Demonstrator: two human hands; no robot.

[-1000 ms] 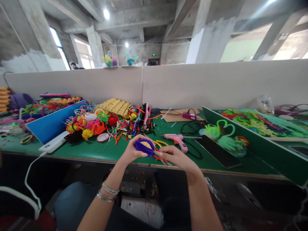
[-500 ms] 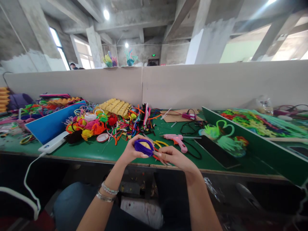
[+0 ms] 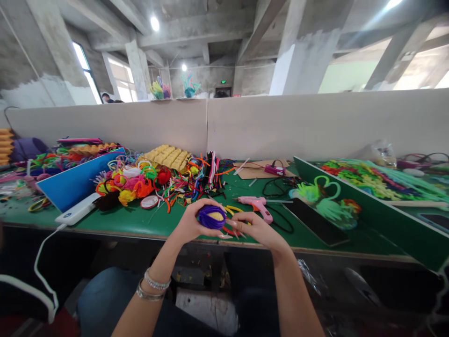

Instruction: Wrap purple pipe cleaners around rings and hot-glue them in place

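Now that the purple ball [image 3: 207, 218] has turned within the grip of the left hand [image 3: 191, 222] above the green table [image 3: 129, 223], its pale patch [image 3: 218, 216], seemingly the part yet uncovered, faces the right hand [image 3: 257, 229], whose bunched fingertips may pinch something, I can't tell.

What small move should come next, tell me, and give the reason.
Probably ease the purple strands over the pale patch with the right hand: that patch shows uncovered among them, the left hand grips the purple piece, and the right hand's fingers are close by its edge.
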